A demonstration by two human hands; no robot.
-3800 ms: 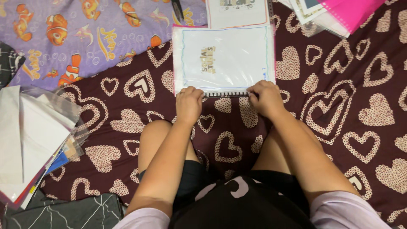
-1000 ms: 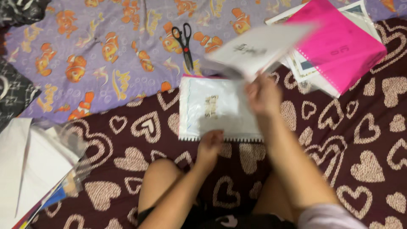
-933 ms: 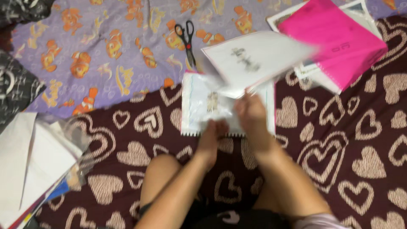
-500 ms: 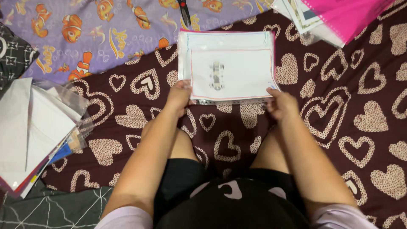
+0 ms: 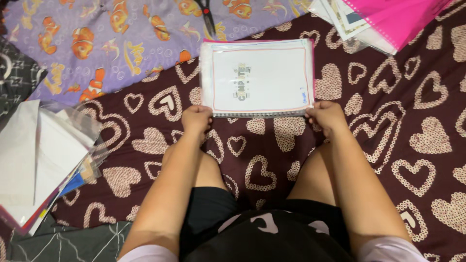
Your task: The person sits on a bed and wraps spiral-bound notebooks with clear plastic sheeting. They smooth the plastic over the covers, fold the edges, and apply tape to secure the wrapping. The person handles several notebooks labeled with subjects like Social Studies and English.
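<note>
A stack of white sheets in clear sleeves with a spiral edge [image 5: 259,77] lies on a dark brown blanket with heart shapes [image 5: 388,145]. The top sheet has a red border and a small printed motif in the middle. My left hand [image 5: 195,119] grips the stack's near left corner. My right hand [image 5: 327,116] grips its near right corner. Both forearms reach forward over my bare knees.
Black scissors [image 5: 208,14] lie on a purple fish-print sheet [image 5: 97,43] beyond the stack. A pink folder [image 5: 395,19] rests on loose papers [image 5: 340,17] at the top right. A pile of papers and clear sleeves [image 5: 43,155] sits at the left.
A loose sheet lifted by my right hand a second ago now lies on the stack. Both hands have come to the stack's near corners.
</note>
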